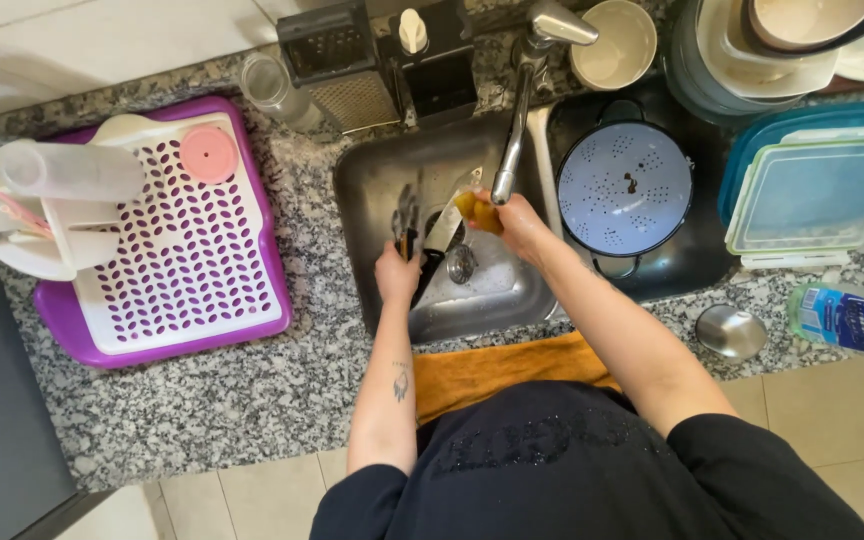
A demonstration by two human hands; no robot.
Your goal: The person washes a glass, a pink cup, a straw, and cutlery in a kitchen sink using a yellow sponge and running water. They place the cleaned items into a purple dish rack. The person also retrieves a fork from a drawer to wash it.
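Speckled grey granite counter (pixel 252 400) runs across the head view, with pale floor tiles below it and a steel sink (pixel 372 200) sunk in the middle under a tall tap (pixel 514 130). On the counter's left stands a purple dish rack (pixel 167 250) with a white slotted tray, a pink lid and a cutlery holder. An orange towel (pixel 492 370) hangs over the counter's front edge.

The left hand (pixel 397 272) is closed around the handle of a knife (pixel 449 222) held over the sink, along with other dark utensils that are hard to make out. The right hand (pixel 517 222) pinches a yellow sponge (pixel 477 212) against the blade, just beside the tap.

Stacked bowls at the top right are cut off by the frame. A pale blue colander (pixel 624 188) sits in a dark pot. At the right edge lies a clear plastic bottle (pixel 852 320) with a blue label, below a clear container lid (pixel 812 195) rimmed in white.
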